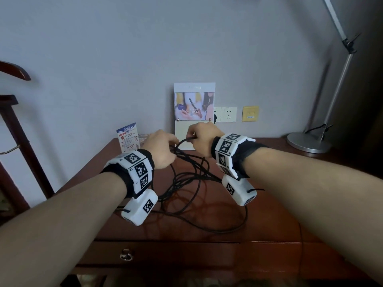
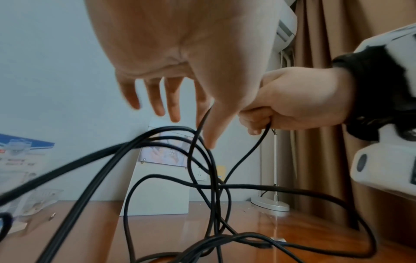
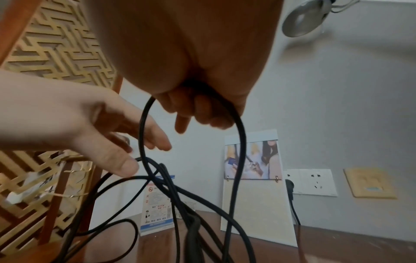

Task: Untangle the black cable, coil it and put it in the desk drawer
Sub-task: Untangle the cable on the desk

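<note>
A tangled black cable [image 1: 219,232] lies in loops on the dark wooden desk [image 1: 279,214], and several strands rise to my hands. My right hand [image 1: 202,137] holds a loop of it above the back of the desk, fingers curled round the cable [image 3: 242,137]. To its left, my left hand [image 1: 163,150] hovers with fingers straight and spread [image 2: 171,99]. A strand [image 2: 270,186] runs past its thumb, and it grips nothing. The desk drawer [image 1: 165,254], with a metal ring pull [image 1: 126,255], is closed at the desk front.
A standing photo card [image 1: 194,108] leans on the wall behind my hands, with a blue-and-white leaflet stand [image 1: 128,137] to its left. Wall sockets [image 1: 228,114] sit to the right. A silver lamp base [image 1: 308,142] occupies the back right corner. A wooden rack [image 1: 20,131] stands left.
</note>
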